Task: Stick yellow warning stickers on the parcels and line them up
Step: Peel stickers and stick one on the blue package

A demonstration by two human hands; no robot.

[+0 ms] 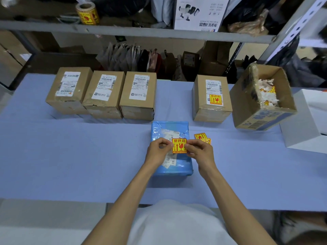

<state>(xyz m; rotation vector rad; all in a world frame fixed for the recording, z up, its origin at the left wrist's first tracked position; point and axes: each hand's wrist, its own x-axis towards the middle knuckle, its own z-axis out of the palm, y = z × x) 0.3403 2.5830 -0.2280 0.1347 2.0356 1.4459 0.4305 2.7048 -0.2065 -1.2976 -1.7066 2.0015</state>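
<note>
Head view, one frame. Left hand (157, 151) and right hand (200, 152) meet over a blue parcel (170, 128) lying flat on the desk (70, 156), near its front middle. Between them is a yellow sticker (179, 145), red print facing up.

- Left fingers (163, 141): curled, thumb and forefinger pinching the sticker's left edge.
- Right fingers (193, 145): curled, pinching the right edge.
- The sticker sits over the parcel's white shipping label (169, 159). Cannot tell whether it already touches the parcel or is held just above it.

Back row, along the far edge of the desk:
- Three brown boxes side by side at left, touching or nearly so: first box (69, 89), second box (104, 93), third box (138, 95). Each carries a white label on top.
- Fourth box (211, 98) stands apart to the right, past a gap. It has a white label and a stuck-on sticker (215, 99) at the label's lower end.

Right of the fourth box: an open carton (261, 99), tilted, holding paper scraps (267, 92), white with some yellow. Beyond it at the desk's right edge, a white box (306, 121).

Loose stickers (201, 137) lie on the desk just right of the blue parcel, partly hidden by the right hand.

A sticker roll (87, 13) stands on the shelf (141, 31) above the desk, upper left.
</note>
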